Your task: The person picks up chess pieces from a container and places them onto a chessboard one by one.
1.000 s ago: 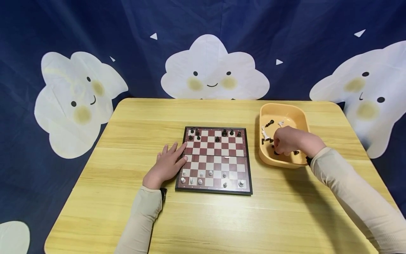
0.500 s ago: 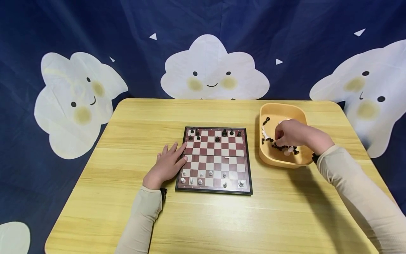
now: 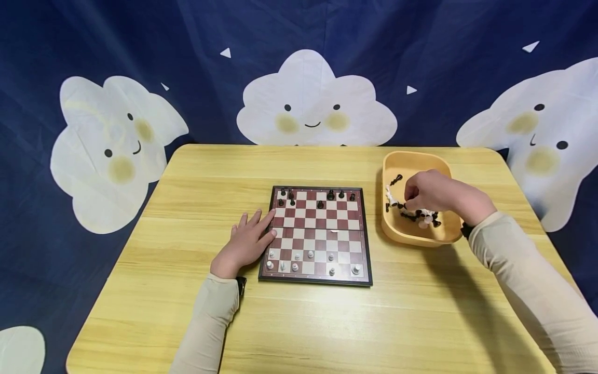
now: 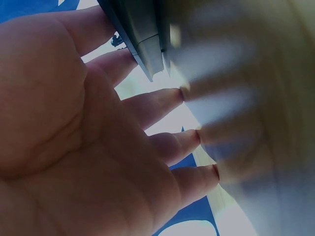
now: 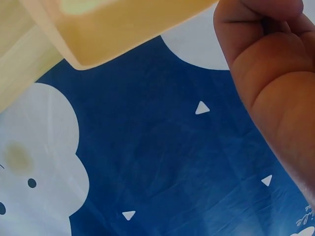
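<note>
My left hand lies spread at the left edge of a folding chessboard. Its thumb and index finger touch the board's rim; in the left wrist view the other fingertips rest on the tabletop. Small black pieces such as a black chess piece stand along the far rows, and white ones like a white chess piece along the near rows. My right hand is inside an orange bin, fingers bent downward above loose pieces. Whether a piece is between its fingertips is hidden.
Loose black and white chess pieces lie in the bin, including a black one near its far left corner. The wooden table reaches back to a blue cloud-print curtain.
My right hand has shifted toward the bin's far side and risen slightly, uncovering black and white pieces beneath it. The black piece at the far left has turned. My left hand stays put.
</note>
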The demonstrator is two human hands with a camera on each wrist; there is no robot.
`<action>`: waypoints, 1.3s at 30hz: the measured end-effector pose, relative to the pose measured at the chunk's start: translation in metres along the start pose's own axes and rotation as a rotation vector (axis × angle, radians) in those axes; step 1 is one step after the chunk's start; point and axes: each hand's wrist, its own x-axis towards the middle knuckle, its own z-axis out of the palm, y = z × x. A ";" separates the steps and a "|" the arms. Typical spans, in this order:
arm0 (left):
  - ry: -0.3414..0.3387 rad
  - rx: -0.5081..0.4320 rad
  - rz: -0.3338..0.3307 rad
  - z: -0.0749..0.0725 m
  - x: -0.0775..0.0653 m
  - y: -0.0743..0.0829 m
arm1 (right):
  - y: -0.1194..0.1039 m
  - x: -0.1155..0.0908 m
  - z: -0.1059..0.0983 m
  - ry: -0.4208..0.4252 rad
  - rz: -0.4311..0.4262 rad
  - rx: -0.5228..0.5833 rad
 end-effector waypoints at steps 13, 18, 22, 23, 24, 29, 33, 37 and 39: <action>-0.010 0.004 -0.011 -0.001 0.000 -0.001 | -0.006 0.002 -0.003 0.042 -0.024 -0.037; -0.009 0.003 -0.016 0.000 0.001 -0.001 | -0.007 0.002 -0.003 0.041 -0.014 -0.040; -0.008 0.003 -0.014 0.000 0.001 -0.002 | -0.009 0.002 -0.003 0.049 -0.010 -0.037; -0.008 0.004 -0.013 0.000 0.001 -0.002 | -0.009 0.002 -0.003 0.050 -0.011 -0.035; -0.007 0.002 -0.012 0.001 0.001 -0.002 | -0.010 0.002 -0.004 0.052 -0.010 -0.032; -0.004 0.000 -0.008 0.001 0.001 -0.002 | -0.011 0.003 -0.004 0.049 -0.013 -0.030; -0.003 0.004 -0.001 0.002 0.002 -0.003 | -0.010 0.004 -0.003 0.047 -0.014 -0.032; 0.001 0.002 0.003 0.002 0.002 -0.003 | -0.010 0.005 -0.002 0.044 -0.012 -0.027; 0.002 0.003 0.003 0.002 0.002 -0.003 | -0.010 0.005 -0.002 0.046 -0.014 -0.026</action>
